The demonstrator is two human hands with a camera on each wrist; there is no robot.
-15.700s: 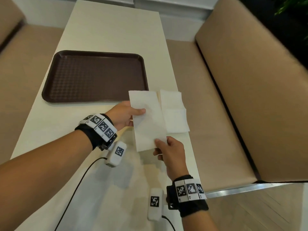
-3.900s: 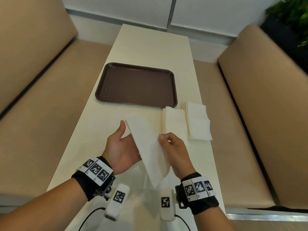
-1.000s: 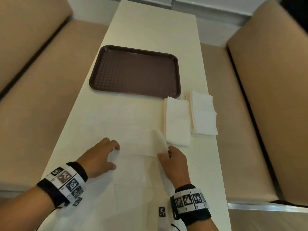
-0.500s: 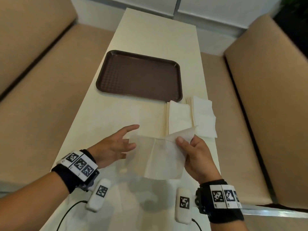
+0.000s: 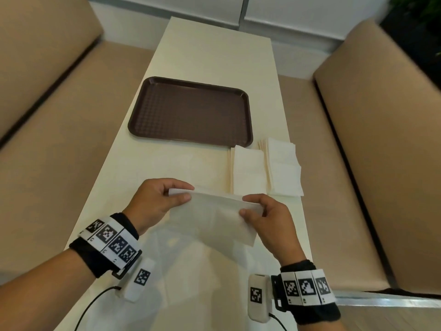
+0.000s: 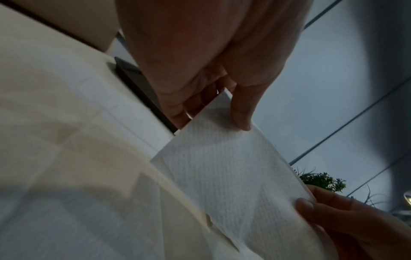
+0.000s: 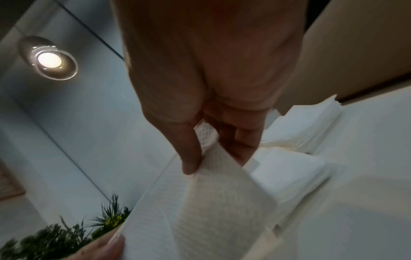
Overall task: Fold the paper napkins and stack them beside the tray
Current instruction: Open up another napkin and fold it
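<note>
Progress: 2 piles of white paper napkins lie on the cream desk (image 5: pixel 214 51), just off the near right corner of the dark brown textured plastic tray (image 5: pixel 191 111). The left pile (image 5: pixel 248 173) sits just beside the tray corner; whether it touches the rim cannot be told. The right pile (image 5: pixel 284 170) reaches close to the desk's right edge, and its top sheets sit slightly askew. Which pile is the folded stack and which the supply is not certain from these views.

In hand: 1 white embossed paper napkin (image 5: pixel 214 218), held above the near half of the desk, nearer the right edge. The left hand (image 5: pixel 157 201) pinches its far left corner between thumb and fingers. The right hand (image 5: pixel 267 218) pinches the far right corner the same way. The sheet hangs toward the person, faintly creased down the middle, and looks thin and limp, with a fine dimpled texture plain in both wrist views.

Judgement: this napkin appears mid-fold. It remains to be creased and laid on a pile. How many napkins remain unfolded cannot be told.
</note>
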